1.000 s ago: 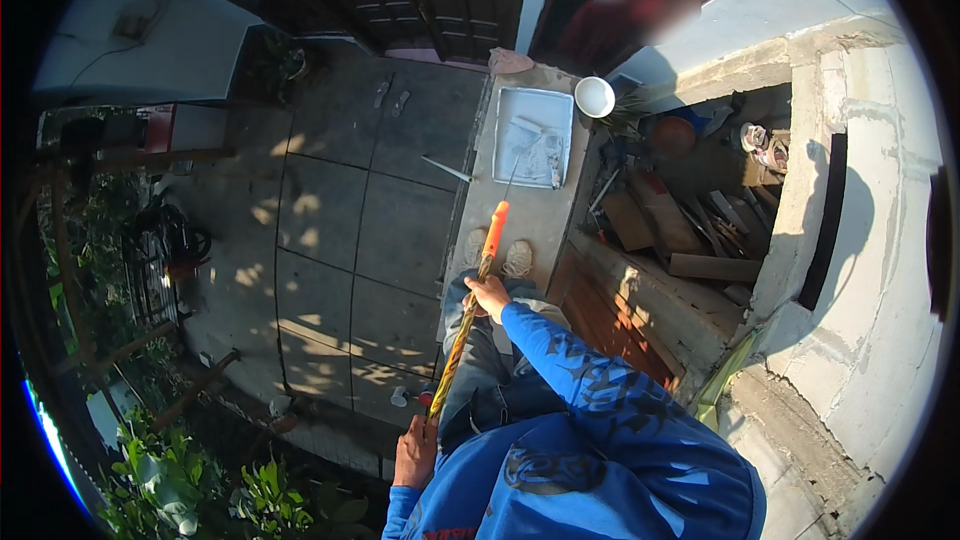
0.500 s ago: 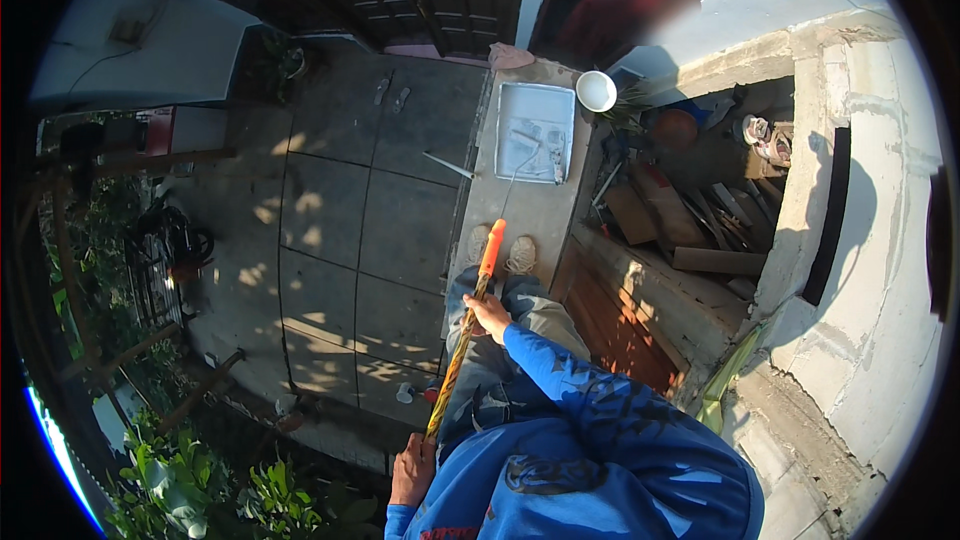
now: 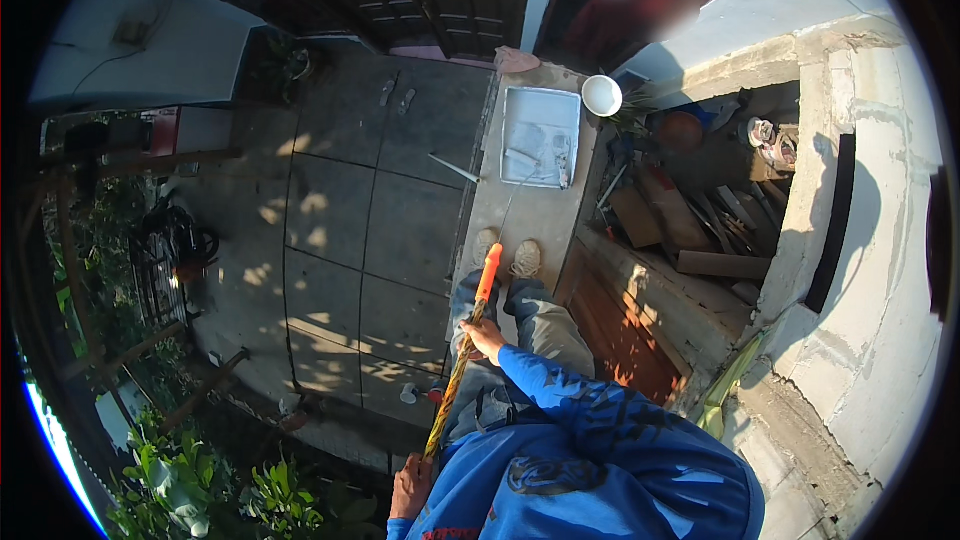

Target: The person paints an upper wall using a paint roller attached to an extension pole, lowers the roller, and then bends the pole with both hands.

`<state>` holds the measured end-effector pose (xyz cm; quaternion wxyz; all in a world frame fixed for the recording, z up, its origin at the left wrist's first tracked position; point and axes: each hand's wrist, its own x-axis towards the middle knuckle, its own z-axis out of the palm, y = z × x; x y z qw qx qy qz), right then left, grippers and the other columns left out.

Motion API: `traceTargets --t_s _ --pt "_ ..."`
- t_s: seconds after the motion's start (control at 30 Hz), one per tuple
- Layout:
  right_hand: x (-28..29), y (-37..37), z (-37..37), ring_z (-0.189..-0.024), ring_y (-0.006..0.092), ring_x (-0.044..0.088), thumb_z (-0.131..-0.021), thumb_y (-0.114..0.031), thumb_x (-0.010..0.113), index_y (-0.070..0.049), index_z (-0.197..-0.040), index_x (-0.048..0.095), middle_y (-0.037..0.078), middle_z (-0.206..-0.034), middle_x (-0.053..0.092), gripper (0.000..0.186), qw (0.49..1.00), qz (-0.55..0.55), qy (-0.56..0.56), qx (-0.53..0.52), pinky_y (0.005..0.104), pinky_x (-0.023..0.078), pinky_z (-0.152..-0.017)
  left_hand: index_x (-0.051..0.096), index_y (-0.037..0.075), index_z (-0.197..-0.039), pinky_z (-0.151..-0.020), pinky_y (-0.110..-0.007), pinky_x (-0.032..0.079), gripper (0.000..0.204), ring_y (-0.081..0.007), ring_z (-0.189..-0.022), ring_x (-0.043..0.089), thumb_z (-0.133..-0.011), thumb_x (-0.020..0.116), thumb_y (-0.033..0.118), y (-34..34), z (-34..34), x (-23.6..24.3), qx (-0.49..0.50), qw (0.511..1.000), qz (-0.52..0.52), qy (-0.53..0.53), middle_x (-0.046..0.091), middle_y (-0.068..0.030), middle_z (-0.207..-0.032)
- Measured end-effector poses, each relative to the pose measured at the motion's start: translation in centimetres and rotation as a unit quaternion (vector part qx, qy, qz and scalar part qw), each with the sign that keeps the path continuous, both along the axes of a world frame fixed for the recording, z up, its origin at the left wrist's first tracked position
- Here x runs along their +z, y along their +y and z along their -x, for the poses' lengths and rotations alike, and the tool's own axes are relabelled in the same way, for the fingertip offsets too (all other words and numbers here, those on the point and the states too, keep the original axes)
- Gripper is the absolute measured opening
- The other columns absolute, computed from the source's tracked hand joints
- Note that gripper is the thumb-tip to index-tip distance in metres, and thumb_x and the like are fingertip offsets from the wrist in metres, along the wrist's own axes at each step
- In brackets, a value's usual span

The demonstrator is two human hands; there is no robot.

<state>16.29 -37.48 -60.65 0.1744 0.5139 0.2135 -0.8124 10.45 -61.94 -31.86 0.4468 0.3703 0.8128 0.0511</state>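
I hold a yellow-and-black striped pole [image 3: 447, 402] slanting up from my body. My right hand [image 3: 484, 338] is wrapped round its upper part, just below the orange handle [image 3: 489, 274] of a paint roller. Beside my hip, my left hand [image 3: 411, 488] is closed round the pole's lower end. A thin metal rod runs from the orange handle to the roller head [image 3: 522, 159], which lies in a white rectangular paint tray [image 3: 545, 112]. What looks like a paintbrush [image 3: 565, 174] rests in the tray's near right corner.
The tray lies on a raised concrete ledge [image 3: 481, 202] where my feet stand. A white bucket [image 3: 602, 96] and a pink cloth [image 3: 515, 61] are by its far end. Right of the ledge, an opening holds wooden boards [image 3: 655, 202]. Slippers [image 3: 407, 100] lie on the lower floor.
The pole and roller have been drawn back a little toward me, the roller head sliding nearer the tray's near edge. Both hands keep their hold. The view has shifted slightly.
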Motion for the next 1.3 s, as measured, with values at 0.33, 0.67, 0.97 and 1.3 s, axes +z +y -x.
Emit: traceTargets --t_s 0.33,0.67,0.97,1.3 --pt "-3.2 9.3 1.1 -0.054 0.0234 0.068 -0.099 -0.038 0.06 -0.01 -0.098 0.054 0.012 -0.07 0.069 0.029 0.993 -0.07 -0.036 -0.092 0.0358 0.057 -0.046 0.054 0.003 -0.103 -0.063 -0.056 0.048 0.021 -0.0485 -0.082 0.062 -0.1 0.055 0.024 7.4 0.9 -6.1 0.093 0.995 0.01 -0.019 0.063 -0.0278 -0.09" --pt "-1.3 5.2 1.0 -0.053 0.0213 0.067 -0.1 -0.034 0.059 -0.009 -0.099 0.049 0.011 -0.067 0.067 0.027 0.993 -0.087 -0.008 -0.083 0.0344 0.054 -0.045 0.051 0.006 -0.096 -0.058 -0.055 0.047 0.018 -0.0474 -0.073 0.062 -0.102 0.053 0.023 5.7 0.2 -3.0 0.189 0.98 0.038 -0.046 0.062 -0.0247 -0.082" --pt "-4.0 9.6 2.0 -0.056 0.0215 0.068 -0.1 -0.039 0.056 -0.011 -0.099 0.052 0.01 -0.07 0.069 0.029 0.994 -0.09 -0.028 -0.053 0.0344 0.057 -0.048 0.054 0.005 -0.105 -0.062 -0.057 0.048 0.021 -0.049 -0.075 0.062 -0.103 0.05 0.026 9.4 0.5 -5.8 0.145 0.989 0.02 -0.035 0.065 -0.0236 -0.091" --pt "-4.2 9.7 2.0 -0.057 0.0217 0.069 -0.1 -0.037 0.057 -0.01 -0.102 0.051 0.011 -0.071 0.069 0.028 0.993 -0.098 -0.019 -0.063 0.0343 0.058 -0.048 0.053 0.005 -0.105 -0.063 -0.057 0.048 0.022 -0.0493 -0.075 0.063 -0.102 0.051 0.027 9.9 1.0 -5.5 0.15 0.988 0.001 -0.035 0.065 -0.0278 -0.081"
